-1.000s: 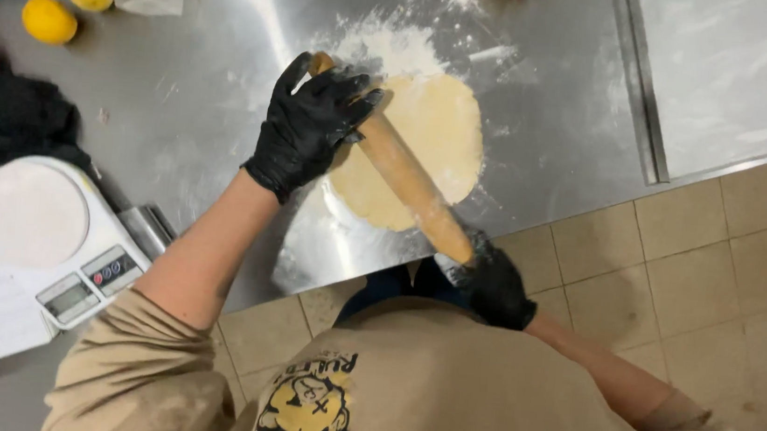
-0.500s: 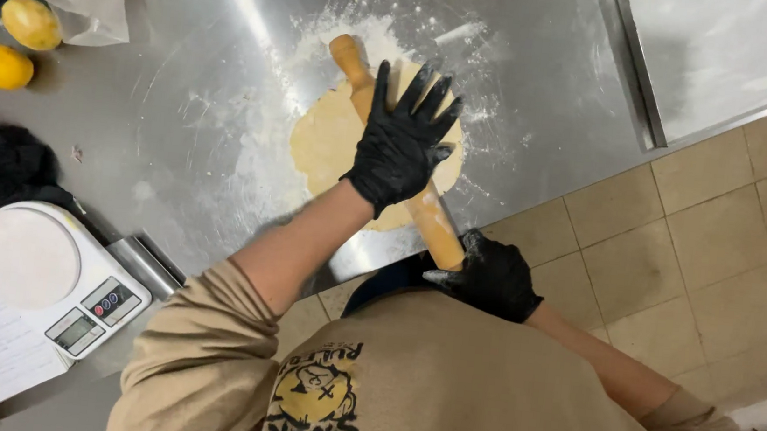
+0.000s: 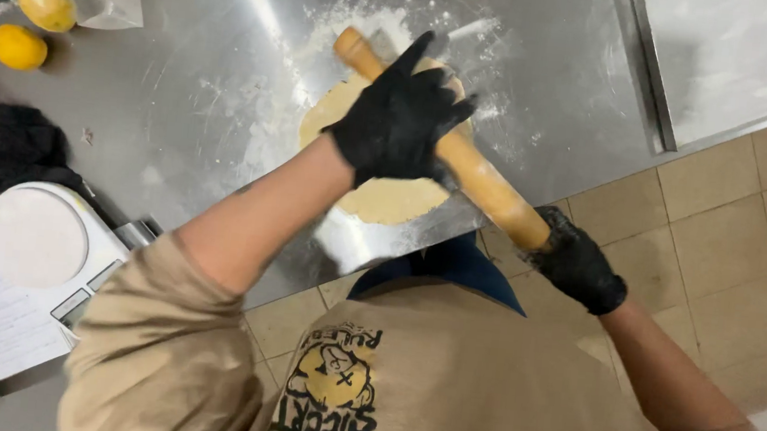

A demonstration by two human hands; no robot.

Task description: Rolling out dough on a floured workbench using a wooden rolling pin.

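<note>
The left hand (image 3: 399,119) (black-gloved, fingers spread flat) presses on the middle of a wooden rolling pin (image 3: 442,143), while the right hand (image 3: 577,265) is clamped around its near end. The pin lies diagonally across a flattened round of pale dough (image 3: 383,197) on the floured steel worktop (image 3: 208,86), with a white kitchen scale (image 3: 39,239) and two lemons (image 3: 32,22) well apart to the left.
</note>
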